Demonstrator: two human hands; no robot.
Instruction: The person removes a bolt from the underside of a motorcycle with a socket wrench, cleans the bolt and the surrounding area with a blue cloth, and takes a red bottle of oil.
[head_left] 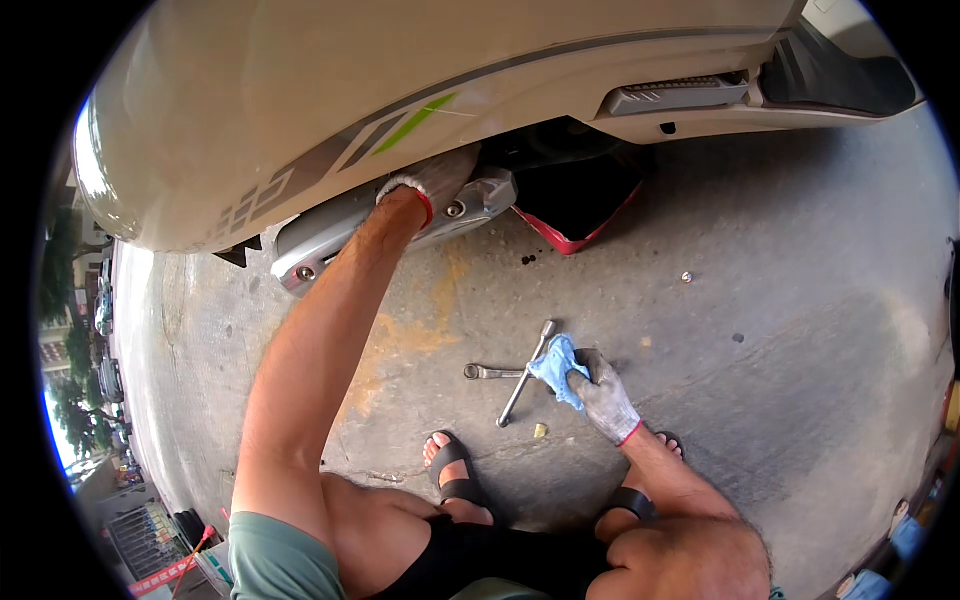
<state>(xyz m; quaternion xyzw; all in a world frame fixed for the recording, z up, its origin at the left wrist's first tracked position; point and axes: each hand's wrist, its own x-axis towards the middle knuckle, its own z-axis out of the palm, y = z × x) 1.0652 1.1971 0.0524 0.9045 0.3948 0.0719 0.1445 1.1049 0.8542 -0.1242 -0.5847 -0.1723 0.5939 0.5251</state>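
My left hand, in a work glove, reaches under the beige scooter body, above the silver exhaust cover. Its fingers are hidden beneath the bodywork. Low on the right, my gloved right hand grips a crumpled light blue cloth over two metal tools on the concrete: a socket wrench and a spanner. Under the scooter sits a red pan with a black inside. A small metal piece lies to its lower right.
My sandalled feet rest on the concrete floor either side of the tools. A small yellowish scrap lies between them. Parked vehicles and trees show at the far left, with a red-and-white barrier below. Blue items line the right edge.
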